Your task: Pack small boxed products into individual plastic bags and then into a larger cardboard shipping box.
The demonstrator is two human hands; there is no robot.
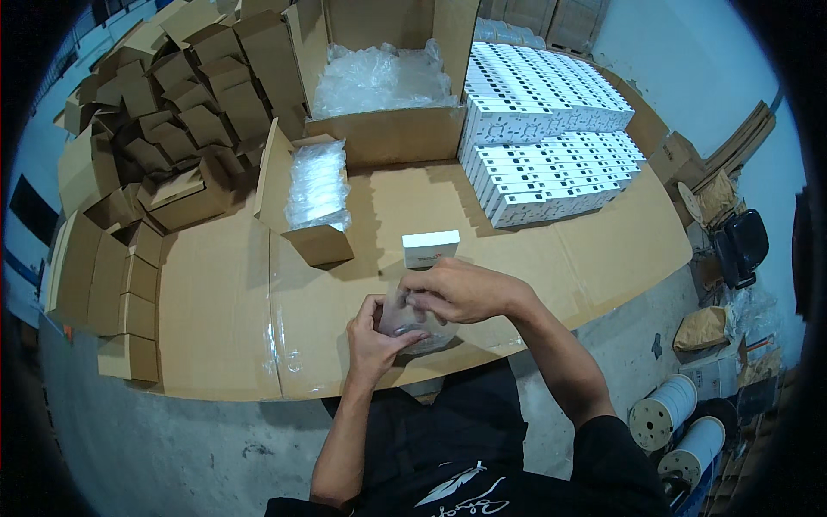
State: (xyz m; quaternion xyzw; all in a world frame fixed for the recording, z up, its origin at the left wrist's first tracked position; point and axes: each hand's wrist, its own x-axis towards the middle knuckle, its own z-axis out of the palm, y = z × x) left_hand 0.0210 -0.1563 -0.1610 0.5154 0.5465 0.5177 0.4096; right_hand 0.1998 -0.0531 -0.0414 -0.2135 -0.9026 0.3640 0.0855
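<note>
Over the near edge of the cardboard-covered table (215, 319), a clear plastic bag (438, 336) is between my two hands. My left hand (372, 345) grips its left side, thumb laid across the front. At its upper part my right hand (465, 289) has its fingers curled in against the plastic; the fingertips are partly hidden. Whether anything lies inside the bag I cannot make out. Just beyond my right hand stands a small white box (431, 248), its lower part covered by the hand.
An open carton (327, 246) packed with clear-wrapped pieces (317, 185) stands left of centre. Behind it, a large carton (388, 138) holds clear plastic bags (383, 77). White boxes (551, 164) are stacked at the right. Open brown cartons (185, 189) pile up on the left.
</note>
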